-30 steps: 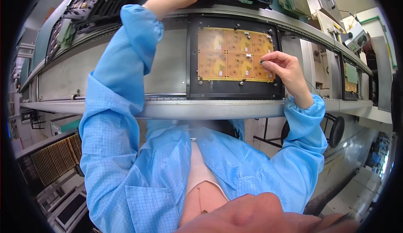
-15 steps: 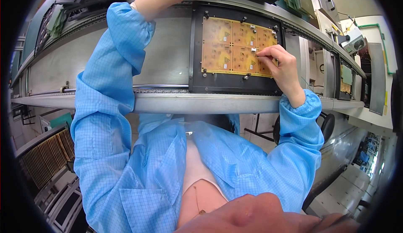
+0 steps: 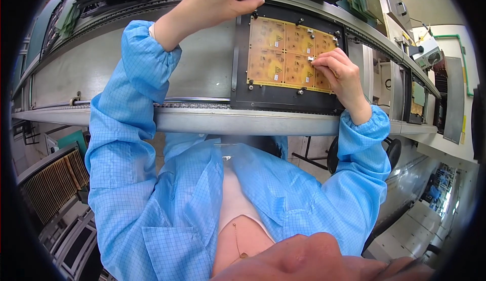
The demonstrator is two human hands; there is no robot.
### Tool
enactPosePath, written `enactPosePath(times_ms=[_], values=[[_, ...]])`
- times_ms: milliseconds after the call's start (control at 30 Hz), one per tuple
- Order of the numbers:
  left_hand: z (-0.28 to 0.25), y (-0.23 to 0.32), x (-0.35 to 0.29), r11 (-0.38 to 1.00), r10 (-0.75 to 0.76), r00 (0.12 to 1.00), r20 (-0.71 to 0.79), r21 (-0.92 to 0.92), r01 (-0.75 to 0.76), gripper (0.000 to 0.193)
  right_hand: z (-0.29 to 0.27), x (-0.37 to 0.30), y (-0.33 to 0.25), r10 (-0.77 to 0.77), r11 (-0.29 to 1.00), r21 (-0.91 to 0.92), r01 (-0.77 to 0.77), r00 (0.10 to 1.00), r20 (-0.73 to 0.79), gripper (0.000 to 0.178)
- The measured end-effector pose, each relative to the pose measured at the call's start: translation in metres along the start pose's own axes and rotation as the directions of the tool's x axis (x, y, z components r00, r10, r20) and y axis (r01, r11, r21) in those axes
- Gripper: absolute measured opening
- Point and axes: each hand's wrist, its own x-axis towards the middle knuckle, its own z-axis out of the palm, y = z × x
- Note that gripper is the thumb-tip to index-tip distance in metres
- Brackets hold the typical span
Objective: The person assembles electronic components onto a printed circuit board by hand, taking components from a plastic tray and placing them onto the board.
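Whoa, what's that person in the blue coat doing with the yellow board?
The person's right hand has its fingertips down at a small white part on the yellow-orange board, which sits in a black frame. I can't see whether those fingers hold anything. The left hand is raised over the far metal rail, thumb and finger close together; anything in it is too small to tell.
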Motion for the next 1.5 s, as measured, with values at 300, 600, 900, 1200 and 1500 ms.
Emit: enactPosePath(times_ms=[300, 600, 900, 1200, 1500], values=[[0.020, -0.015, -0.027, 0.996, 0.051, 0.993, 0.102, -0.082, -0.043, 0.014, -0.007, 0.005, 0.000, -0.229, 0.960, -0.144, 0.240, 0.970, 0.087, 0.014], [0.042, 0.005, -0.032, 0.988, 0.085, 0.962, 0.261, -0.145, -0.048, 0.011, -0.017, 0.129, 0.060, -0.217, 0.925, -0.356, 0.131, 0.953, -0.212, 0.018], [0.049, 0.004, -0.017, 0.998, -0.013, 0.990, 0.139, -0.060, 0.021, 0.011, -0.003, 0.178, 0.084, -0.068, 0.848, -0.528, 0.033, 0.997, -0.047, 0.014], [0.096, -0.025, 0.019, 0.964, -0.083, 0.988, 0.127, 0.263, 0.047, 0.011, 0.004, 0.183, 0.108, -0.351, 0.920, -0.288, 0.266, 0.886, -0.303, 0.008], [0.103, -0.022, 0.028, 0.919, -0.108, 0.985, 0.136, 0.392, 0.047, 0.010, -0.013, 0.165, 0.057, -0.010, 0.976, -0.208, -0.060, 0.947, -0.321, 0.005]])
